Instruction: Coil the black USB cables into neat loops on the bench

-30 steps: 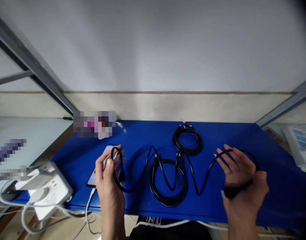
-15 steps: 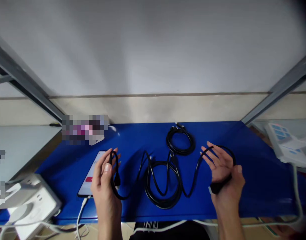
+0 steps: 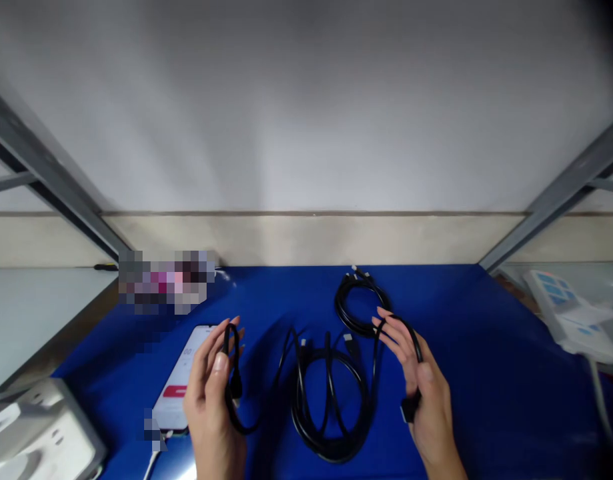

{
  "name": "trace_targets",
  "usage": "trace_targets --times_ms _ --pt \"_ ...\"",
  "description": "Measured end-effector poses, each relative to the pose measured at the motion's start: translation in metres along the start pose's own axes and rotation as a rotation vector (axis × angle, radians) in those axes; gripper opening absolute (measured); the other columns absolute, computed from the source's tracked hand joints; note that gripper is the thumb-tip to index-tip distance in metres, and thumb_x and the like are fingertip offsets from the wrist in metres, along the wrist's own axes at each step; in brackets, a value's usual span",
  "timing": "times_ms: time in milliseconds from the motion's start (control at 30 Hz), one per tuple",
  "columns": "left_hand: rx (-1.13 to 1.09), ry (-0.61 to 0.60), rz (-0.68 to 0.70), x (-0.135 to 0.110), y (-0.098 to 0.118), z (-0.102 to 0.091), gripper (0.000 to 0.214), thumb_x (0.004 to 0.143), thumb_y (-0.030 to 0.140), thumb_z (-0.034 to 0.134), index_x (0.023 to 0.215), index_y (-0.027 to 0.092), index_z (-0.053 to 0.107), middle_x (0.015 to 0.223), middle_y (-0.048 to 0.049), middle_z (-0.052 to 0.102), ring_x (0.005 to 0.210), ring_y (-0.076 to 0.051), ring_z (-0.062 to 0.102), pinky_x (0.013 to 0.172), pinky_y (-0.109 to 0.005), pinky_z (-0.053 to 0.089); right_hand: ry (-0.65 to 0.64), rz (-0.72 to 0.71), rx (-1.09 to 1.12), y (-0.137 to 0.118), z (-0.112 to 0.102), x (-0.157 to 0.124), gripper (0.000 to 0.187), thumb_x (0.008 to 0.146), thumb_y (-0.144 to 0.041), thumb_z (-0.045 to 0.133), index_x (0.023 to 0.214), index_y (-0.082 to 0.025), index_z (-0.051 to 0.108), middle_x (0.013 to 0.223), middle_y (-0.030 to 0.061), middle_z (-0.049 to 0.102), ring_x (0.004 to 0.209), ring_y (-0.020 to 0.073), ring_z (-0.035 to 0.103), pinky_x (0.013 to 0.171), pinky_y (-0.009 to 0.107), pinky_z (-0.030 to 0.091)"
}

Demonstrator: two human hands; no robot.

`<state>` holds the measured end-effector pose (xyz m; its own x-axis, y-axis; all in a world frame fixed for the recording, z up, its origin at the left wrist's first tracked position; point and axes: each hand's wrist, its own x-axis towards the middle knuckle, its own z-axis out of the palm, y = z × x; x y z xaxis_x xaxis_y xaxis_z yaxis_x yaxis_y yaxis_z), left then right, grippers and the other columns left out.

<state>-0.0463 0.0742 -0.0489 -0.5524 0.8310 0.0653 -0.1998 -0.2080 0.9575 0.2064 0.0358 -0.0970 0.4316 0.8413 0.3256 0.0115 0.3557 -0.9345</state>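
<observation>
My left hand [image 3: 213, 393] is closed around a bent end of a black cable [image 3: 246, 430], and its plug [image 3: 235, 385] hangs beside the fingers. My right hand [image 3: 419, 383] pinches another end of black cable between thumb and fingers, with a plug [image 3: 410, 408] pointing down below the thumb. Slack from both hands runs down in loose bends to the middle. There a coiled black cable [image 3: 331, 453] lies on the blue tabletop, with plug ends [image 3: 351, 343] showing. Crossing strands hide which cable each belongs to. Behind it is a second black cable coil [image 3: 343, 310].
A phone [image 3: 173, 403] with a lit screen and a white lead lies left of my left hand. White power equipment [image 3: 56, 433] sits at the lower left. A blurred-out item [image 3: 166, 280] is at the back left. Grey metal posts [image 3: 551, 207] flank the blue tabletop [image 3: 506, 373].
My right hand has moved left, toward the middle, carrying its cable end. The slack has shifted inward over the coil. My left hand keeps its hold, and the view has tilted up slightly.
</observation>
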Motion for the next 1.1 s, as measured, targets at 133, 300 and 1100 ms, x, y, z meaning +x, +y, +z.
trace_targets --times_ms 133,300,1100 --pt "-0.069 0.024 -0.038 0.005 -0.003 -0.004 0.045 0.091 0.051 0.079 0.127 0.024 0.077 0.14 -0.0111 0.076 0.136 -0.035 0.068 0.122 -0.05 0.047 0.054 0.015 0.079 -0.008 0.011 0.003 0.064 0.103 -0.072 0.052 0.141 -0.024 0.071 0.155 0.0161 0.065 0.143 0.0413 0.061 0.118 0.062 0.045" --pt "-0.125 0.014 -0.077 0.009 0.0 -0.002 0.049 0.09 0.055 0.079 0.128 0.025 0.075 0.14 -0.0105 0.076 0.133 -0.035 0.069 0.119 -0.048 0.049 0.205 -0.009 0.19 -0.026 0.023 0.021 0.064 0.095 -0.076 0.057 0.124 -0.022 0.078 0.139 0.0154 0.075 0.134 0.0437 0.068 0.119 0.068 0.04" --pt "-0.155 0.125 0.146 -0.013 0.01 0.032 0.042 0.095 0.046 0.071 0.132 0.025 0.071 0.138 -0.0102 0.075 0.129 -0.03 0.07 0.111 -0.041 0.051 0.343 0.016 0.266 -0.034 -0.03 0.031 0.055 0.099 -0.064 0.049 0.119 -0.022 0.078 0.139 0.0151 0.074 0.141 0.0479 0.06 0.124 0.077 0.026"
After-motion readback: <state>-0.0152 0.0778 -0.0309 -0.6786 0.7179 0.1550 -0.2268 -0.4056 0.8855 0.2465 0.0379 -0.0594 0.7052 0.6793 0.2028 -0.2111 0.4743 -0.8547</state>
